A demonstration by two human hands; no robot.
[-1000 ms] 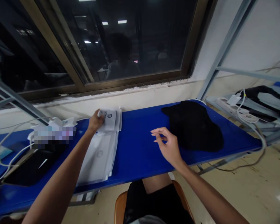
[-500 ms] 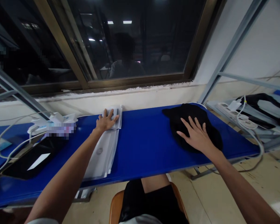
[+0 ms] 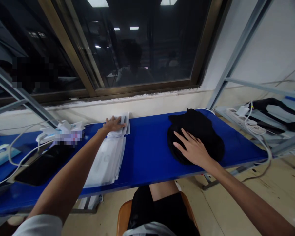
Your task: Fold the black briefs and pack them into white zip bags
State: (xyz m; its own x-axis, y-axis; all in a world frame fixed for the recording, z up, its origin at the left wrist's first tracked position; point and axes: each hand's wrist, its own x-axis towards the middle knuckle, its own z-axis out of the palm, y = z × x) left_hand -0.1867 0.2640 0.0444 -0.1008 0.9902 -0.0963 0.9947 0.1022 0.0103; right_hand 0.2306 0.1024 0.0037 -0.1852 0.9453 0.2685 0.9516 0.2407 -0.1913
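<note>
Splayed, the left hand (image 3: 113, 124) lay on small bags (image 3: 120, 131) near the back edge; the blue table (image 3: 146, 150) stretched between it and the right hand (image 3: 192, 147), splayed on black fabric (image 3: 199, 126).

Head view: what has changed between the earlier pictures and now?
The right hand moved rightward from above the blue table onto the black cloth bundle, whose near-left edge has shifted left. The left hand, earlier curled at the left edge of the small zip bags, now lies spread over them. The larger zip bags stayed in place.
</note>
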